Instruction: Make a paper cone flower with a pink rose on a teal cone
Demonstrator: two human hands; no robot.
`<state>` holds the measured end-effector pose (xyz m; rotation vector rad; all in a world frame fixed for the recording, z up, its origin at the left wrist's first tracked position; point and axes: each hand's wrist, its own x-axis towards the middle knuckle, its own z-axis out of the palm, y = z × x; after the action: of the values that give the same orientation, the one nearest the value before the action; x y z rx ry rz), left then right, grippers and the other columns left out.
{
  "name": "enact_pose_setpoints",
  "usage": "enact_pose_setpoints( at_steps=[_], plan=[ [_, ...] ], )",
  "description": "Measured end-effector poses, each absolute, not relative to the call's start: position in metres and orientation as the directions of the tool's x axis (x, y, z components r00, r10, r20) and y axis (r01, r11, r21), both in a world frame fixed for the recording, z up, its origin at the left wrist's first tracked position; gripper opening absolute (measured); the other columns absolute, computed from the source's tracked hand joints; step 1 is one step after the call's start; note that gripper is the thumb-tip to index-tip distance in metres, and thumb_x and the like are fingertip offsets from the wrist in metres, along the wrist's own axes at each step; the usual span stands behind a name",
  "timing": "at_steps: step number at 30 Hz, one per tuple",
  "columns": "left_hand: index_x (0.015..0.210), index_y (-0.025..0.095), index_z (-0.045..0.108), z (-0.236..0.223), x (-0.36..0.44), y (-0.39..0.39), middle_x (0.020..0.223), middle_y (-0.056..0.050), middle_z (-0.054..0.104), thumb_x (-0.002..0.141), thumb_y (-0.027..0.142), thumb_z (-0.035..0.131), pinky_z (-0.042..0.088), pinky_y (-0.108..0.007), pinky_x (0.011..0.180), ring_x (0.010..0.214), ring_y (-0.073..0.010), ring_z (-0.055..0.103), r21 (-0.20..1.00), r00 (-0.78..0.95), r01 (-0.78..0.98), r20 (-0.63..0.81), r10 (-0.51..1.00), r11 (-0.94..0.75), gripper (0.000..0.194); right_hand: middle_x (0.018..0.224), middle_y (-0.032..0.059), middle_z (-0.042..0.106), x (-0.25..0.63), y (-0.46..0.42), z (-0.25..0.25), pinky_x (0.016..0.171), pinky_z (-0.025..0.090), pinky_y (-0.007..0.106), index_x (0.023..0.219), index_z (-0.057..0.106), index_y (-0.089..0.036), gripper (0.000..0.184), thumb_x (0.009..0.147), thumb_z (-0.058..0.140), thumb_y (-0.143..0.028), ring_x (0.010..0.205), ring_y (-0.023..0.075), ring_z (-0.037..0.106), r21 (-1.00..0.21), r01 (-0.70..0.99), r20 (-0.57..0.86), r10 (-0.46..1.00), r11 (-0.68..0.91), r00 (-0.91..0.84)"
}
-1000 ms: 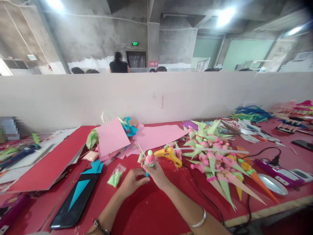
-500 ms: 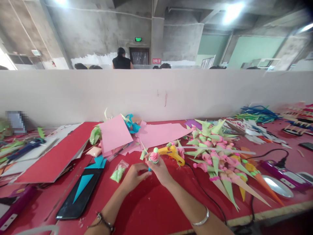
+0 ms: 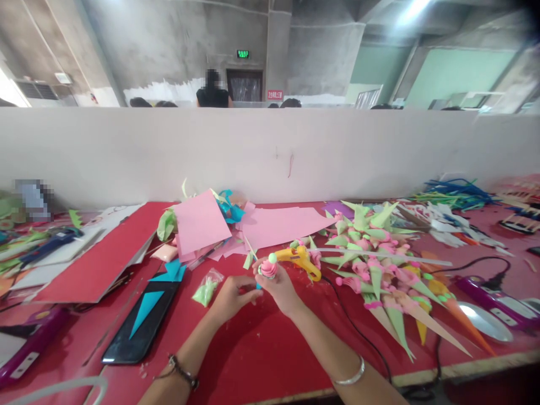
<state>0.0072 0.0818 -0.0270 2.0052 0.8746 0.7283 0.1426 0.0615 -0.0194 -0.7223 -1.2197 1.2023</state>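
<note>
My right hand [image 3: 280, 288] is closed around a small craft ice cream cone [image 3: 268, 269]. Its top is a pink swirl with a pale green ball, and a bit of blue shows below; the rest is hidden by my fingers. My left hand [image 3: 233, 297] reaches in from the left, its thumb and bent fingers at the blue lower part. A yellow glue gun [image 3: 301, 260] lies just behind my right hand. Left of my left hand is a clear bag of light green material [image 3: 207, 288].
A pile of paper cones with pink and green tops [image 3: 379, 259] spreads to the right, beside a black cable and a purple power strip [image 3: 491, 301]. Pink sheets [image 3: 282, 225] lie behind. At left are a black phone [image 3: 143, 326] with blue paper and a red board [image 3: 101, 253].
The view has tilted down and shifted slightly left. My hands stay together at the cone with almost the same grip; the things on the table have not moved.
</note>
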Motion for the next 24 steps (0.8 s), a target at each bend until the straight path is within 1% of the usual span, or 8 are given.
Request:
enact_pose_setpoints(
  at_steps=[3,7,9,12,16,19,21,24],
  plan=[
    [0.071,0.010,0.062,-0.0267,0.0089,0.0804,0.058,-0.004,0.064,0.076,0.030,0.053,0.044,-0.023,0.058,0.055,-0.0136,0.058,0.872,0.624,0.281,0.151,0.766,-0.401,0.022,0.069,-0.0020,0.045,0.1434,0.0616,-0.0199,0.052,0.036,0.021,0.074,0.052,-0.018,0.015,0.068,0.060,-0.030,0.058,0.0081,0.040,-0.917,-0.302,0.302,0.948,0.261,-0.097],
    [0.067,0.011,0.062,-0.0267,0.0095,0.0797,0.064,-0.004,0.066,0.077,0.027,0.053,0.045,-0.023,0.062,0.061,-0.0144,0.060,0.852,0.633,0.279,0.183,0.752,-0.443,0.020,0.071,-0.0028,0.044,0.1430,0.0615,-0.0209,0.050,0.037,0.021,0.087,0.051,-0.021,0.028,0.064,0.063,-0.032,0.057,0.0080,0.040,-0.915,-0.330,0.291,0.947,0.233,-0.135],
    [0.069,0.012,0.062,-0.0277,0.0089,0.0803,0.067,-0.004,0.066,0.077,0.025,0.051,0.044,-0.023,0.061,0.063,-0.0140,0.059,0.820,0.626,0.310,0.204,0.752,-0.481,0.019,0.067,-0.0035,0.043,0.1434,0.0615,-0.0200,0.048,0.035,0.020,0.084,0.051,-0.020,0.024,0.066,0.062,-0.032,0.055,0.0077,0.039,-0.921,-0.326,0.279,0.946,0.216,-0.162],
    [0.075,0.012,0.062,-0.0297,0.0078,0.0815,0.069,-0.002,0.064,0.077,0.022,0.050,0.043,-0.022,0.059,0.062,-0.0132,0.057,0.784,0.607,0.349,0.228,0.761,-0.513,0.016,0.067,-0.0027,0.044,0.1447,0.0609,-0.0175,0.052,0.036,0.021,0.076,0.053,-0.018,0.018,0.067,0.061,-0.030,0.058,0.0081,0.040,-0.928,-0.285,0.299,0.937,0.240,-0.184],
    [0.072,0.013,0.061,-0.0305,0.0064,0.0824,0.066,0.000,0.061,0.076,0.017,0.048,0.041,-0.021,0.057,0.059,-0.0118,0.053,0.743,0.598,0.380,0.257,0.759,-0.551,0.014,0.075,-0.0018,0.047,0.1462,0.0600,-0.0164,0.059,0.037,0.023,0.087,0.053,-0.020,0.027,0.064,0.065,-0.026,0.064,0.0091,0.043,-0.934,-0.230,0.320,0.929,0.275,-0.187],
    [0.069,0.013,0.059,-0.0302,0.0059,0.0825,0.065,0.000,0.060,0.076,0.016,0.047,0.041,-0.021,0.058,0.059,-0.0118,0.052,0.737,0.607,0.378,0.260,0.751,-0.560,0.015,0.071,-0.0026,0.045,0.1469,0.0604,-0.0181,0.056,0.036,0.022,0.083,0.053,-0.020,0.021,0.066,0.063,-0.026,0.060,0.0085,0.041,-0.938,-0.206,0.319,0.926,0.278,-0.202],
    [0.070,0.013,0.059,-0.0301,0.0060,0.0823,0.066,-0.001,0.061,0.076,0.017,0.048,0.041,-0.021,0.058,0.060,-0.0121,0.053,0.737,0.614,0.372,0.262,0.745,-0.565,0.013,0.069,-0.0027,0.044,0.1472,0.0609,-0.0192,0.055,0.036,0.022,0.079,0.052,-0.019,0.017,0.068,0.061,-0.027,0.059,0.0089,0.041,-0.938,-0.197,0.325,0.923,0.286,-0.207],
    [0.072,0.013,0.059,-0.0295,0.0063,0.0817,0.066,-0.001,0.060,0.076,0.017,0.048,0.041,-0.021,0.058,0.060,-0.0121,0.052,0.725,0.613,0.377,0.271,0.742,-0.577,0.013,0.075,-0.0012,0.047,0.1478,0.0613,-0.0198,0.061,0.038,0.024,0.086,0.052,-0.020,0.024,0.065,0.063,-0.027,0.066,0.0109,0.044,-0.930,-0.186,0.348,0.922,0.318,-0.167]
  ],
)
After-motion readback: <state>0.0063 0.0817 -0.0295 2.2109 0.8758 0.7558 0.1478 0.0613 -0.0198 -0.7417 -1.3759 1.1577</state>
